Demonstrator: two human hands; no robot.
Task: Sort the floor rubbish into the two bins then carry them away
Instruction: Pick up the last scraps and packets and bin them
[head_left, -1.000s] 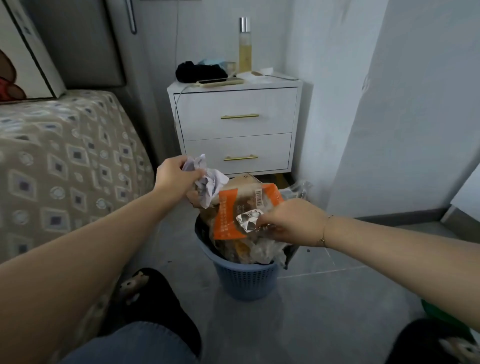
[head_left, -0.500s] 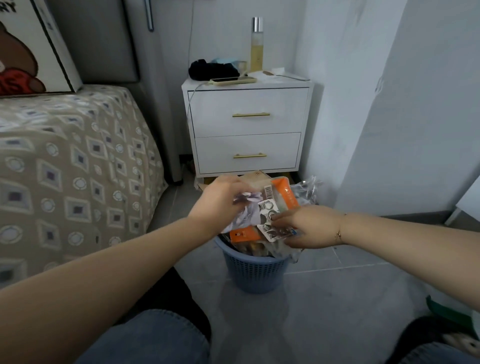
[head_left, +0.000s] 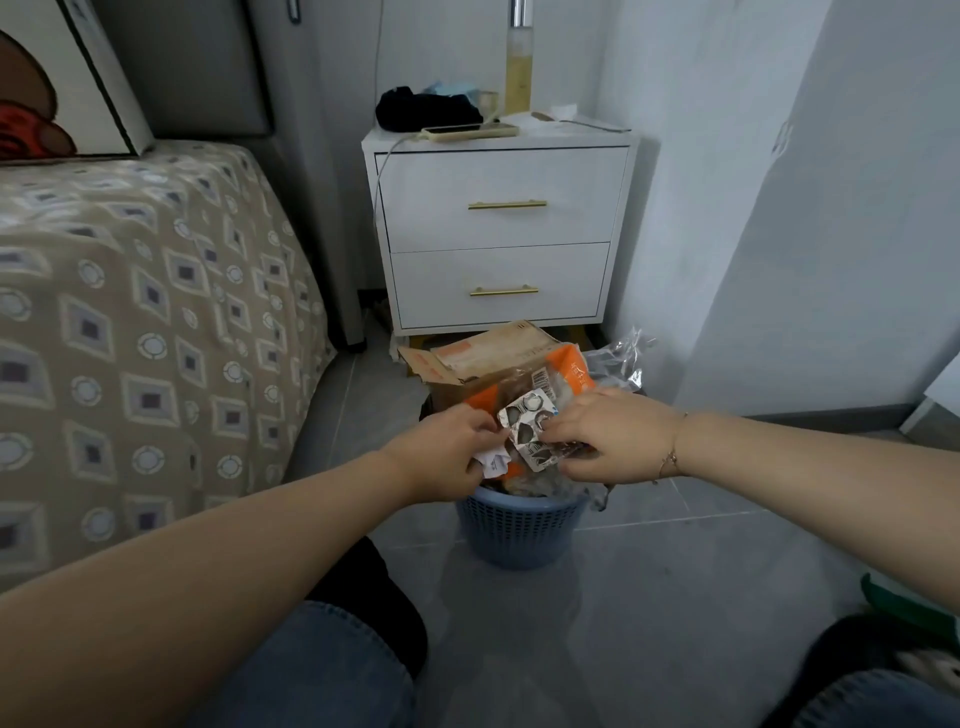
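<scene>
Reaching into the middle of the frame, both hands meet over a round blue bin (head_left: 517, 530) of perforated plastic that stands on the grey tiled floor (head_left: 675, 597). The left hand (head_left: 441, 454) has its fingers curled around a crumpled white paper wad (head_left: 491, 461), pressing it against the heap. The right hand (head_left: 605, 441) pinches a silvery foil blister sheet (head_left: 527, 428), crinkled and dotted with burst round pockets. Under them the bin is piled above its rim: a glossy orange packet (head_left: 574, 376) with a barcode, torn brown cardboard (head_left: 488, 358) leaning toward the back, and clear crinkled film (head_left: 623, 358) at the right. Just behind stands a smooth white two-drawer nightstand (head_left: 501, 234) with slim brass handles. At the left of the frame lies a bed (head_left: 130, 312) in a beige diamond-patterned cover.
</scene>
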